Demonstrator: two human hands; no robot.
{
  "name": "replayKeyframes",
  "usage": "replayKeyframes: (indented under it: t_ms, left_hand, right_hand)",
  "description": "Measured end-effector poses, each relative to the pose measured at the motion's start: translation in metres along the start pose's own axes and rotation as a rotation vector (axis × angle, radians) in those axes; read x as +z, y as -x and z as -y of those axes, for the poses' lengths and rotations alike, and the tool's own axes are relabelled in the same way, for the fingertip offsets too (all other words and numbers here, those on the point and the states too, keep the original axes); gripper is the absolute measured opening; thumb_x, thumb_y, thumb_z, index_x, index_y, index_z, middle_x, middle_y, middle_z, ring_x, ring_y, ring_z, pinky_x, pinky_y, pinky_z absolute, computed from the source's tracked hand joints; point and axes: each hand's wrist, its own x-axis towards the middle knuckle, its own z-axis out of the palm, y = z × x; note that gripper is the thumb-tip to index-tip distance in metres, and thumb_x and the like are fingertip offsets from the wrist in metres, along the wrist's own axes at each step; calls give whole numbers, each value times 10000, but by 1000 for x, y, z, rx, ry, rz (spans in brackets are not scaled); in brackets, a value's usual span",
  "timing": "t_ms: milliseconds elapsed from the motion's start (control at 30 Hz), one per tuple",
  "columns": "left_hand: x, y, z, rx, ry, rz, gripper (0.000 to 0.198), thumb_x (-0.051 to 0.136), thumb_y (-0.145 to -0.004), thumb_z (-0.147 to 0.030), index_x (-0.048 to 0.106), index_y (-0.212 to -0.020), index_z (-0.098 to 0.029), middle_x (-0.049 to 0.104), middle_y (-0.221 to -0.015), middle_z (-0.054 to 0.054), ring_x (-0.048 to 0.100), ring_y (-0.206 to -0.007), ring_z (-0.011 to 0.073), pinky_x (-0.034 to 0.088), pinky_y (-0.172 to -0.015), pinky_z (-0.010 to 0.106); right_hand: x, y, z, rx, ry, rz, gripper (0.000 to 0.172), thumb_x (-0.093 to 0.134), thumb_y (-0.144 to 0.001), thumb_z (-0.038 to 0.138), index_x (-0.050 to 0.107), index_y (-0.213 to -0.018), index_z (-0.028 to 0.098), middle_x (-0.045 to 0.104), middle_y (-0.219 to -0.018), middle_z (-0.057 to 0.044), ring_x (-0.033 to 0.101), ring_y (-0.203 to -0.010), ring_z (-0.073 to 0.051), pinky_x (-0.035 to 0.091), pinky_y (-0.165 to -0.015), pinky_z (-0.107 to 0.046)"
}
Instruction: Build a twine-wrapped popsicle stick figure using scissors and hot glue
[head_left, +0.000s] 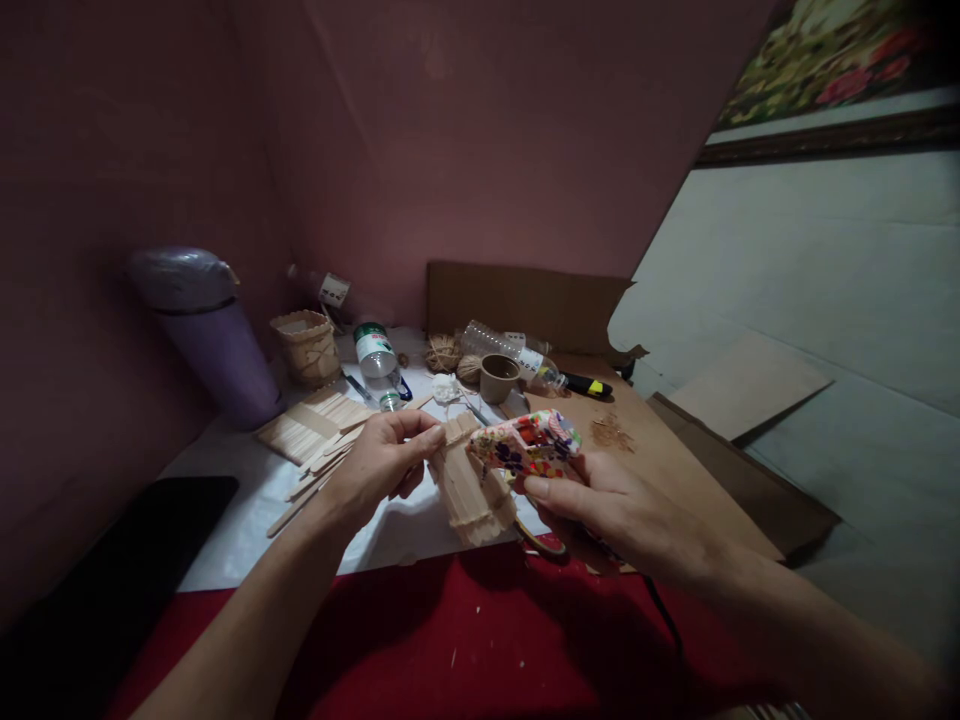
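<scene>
My left hand (397, 455) pinches the upper left edge of a craft-stick holder (469, 490), made of pale wooden sticks side by side, with braided twine near its ends. It is tilted above the table's front edge. My right hand (592, 490) is wrapped round a flower-patterned hot glue gun (525, 443), its front end pointing left at the holder's upper part. Whether the tip touches the sticks I cannot tell. Loose craft sticks (315, 485) and a banded bundle (304, 430) lie left of my left hand. A scissors handle (544, 548) shows below the glue gun.
A craft-stick pot (306, 348), a purple tumbler (214, 340) and a water bottle (377, 360) stand at back left. Behind my hands are twine balls (444, 353), a small brown pot (499, 378), a clear bottle (510, 350) and a black-yellow cutter (589, 386). Cardboard (652, 470) lies right.
</scene>
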Motion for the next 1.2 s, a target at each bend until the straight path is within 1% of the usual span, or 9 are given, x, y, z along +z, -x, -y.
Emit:
replayKeyframes:
  t_ms: [167, 267, 367, 467, 700, 800, 900, 1033, 1200]
  left_hand:
    - [0, -1, 2, -2, -2, -6, 302, 633, -781, -414, 589, -745, -117, 556, -567, -4, 340, -363, 26, 202, -326, 161]
    - [1, -1, 2, -9, 6, -15, 302, 642, -773, -415, 591, -740, -119, 552, -564, -7, 347, -361, 27, 206, -324, 160]
    - [1, -1, 0, -18, 13, -27, 305, 654, -760, -417, 594, -727, -120, 529, -546, -19, 344, -358, 27, 204, -321, 159]
    - [1, -1, -1, -20, 16, -26, 311, 657, -754, -424, 594, -728, -121, 520, -539, -25, 338, -353, 27, 199, -317, 159]
    - [1, -1, 0, -14, 12, -22, 307, 648, -766, -417, 596, -737, -116, 544, -563, -14, 334, -355, 21, 199, -321, 158]
    - [1, -1, -1, -9, 9, -26, 309, 654, -760, -418, 602, -732, -114, 527, -552, -22, 335, -357, 21, 205, -321, 156]
    - [2, -1, -2, -8, -5, -35, 311, 655, -755, -420, 601, -724, -116, 513, -537, -28, 344, -358, 28, 210, -318, 159]
    - [2, 0, -3, -11, -12, -31, 307, 646, -764, -420, 597, -730, -119, 532, -553, -18, 349, -361, 30, 209, -321, 161]
    - [2, 0, -3, -17, -1, -38, 308, 661, -748, -426, 595, -716, -127, 488, -526, -38, 337, -358, 31, 200, -322, 163]
  right_hand:
    - [-1, 0, -4, 31, 7, -38, 415, 579, -796, 581, 478, -719, 187, 496, -541, 50, 390, -445, -72, 294, -393, -195]
    - [-1, 0, -6, 32, 13, -23, 459, 574, -780, 625, 475, -691, 186, 479, -511, 53, 379, -429, -70, 282, -389, -199]
    - [-2, 0, -8, 52, 4, -37, 468, 582, -766, 642, 487, -722, 186, 498, -526, 51, 390, -431, -72, 293, -392, -199]
    - [-2, 0, -9, 59, 8, -51, 474, 586, -762, 645, 489, -715, 183, 498, -527, 51, 386, -435, -70, 296, -395, -196]
    - [-1, 0, -8, 14, -7, -5, 475, 564, -788, 627, 479, -657, 179, 473, -510, 47, 367, -430, -69, 272, -389, -200]
    - [0, 0, -5, -8, -32, -24, 419, 585, -799, 573, 506, -701, 174, 496, -547, 43, 380, -450, -70, 292, -403, -194]
    - [1, 0, -2, -1, -50, -9, 375, 582, -816, 530, 504, -717, 177, 504, -553, 43, 387, -445, -71, 304, -402, -191]
    - [1, 0, -3, -17, -47, 3, 410, 577, -810, 564, 497, -695, 178, 498, -541, 43, 372, -436, -68, 296, -398, -191]
    - [-1, 0, -8, 10, -5, -30, 461, 580, -783, 617, 490, -662, 182, 486, -522, 42, 377, -440, -74, 290, -399, -205]
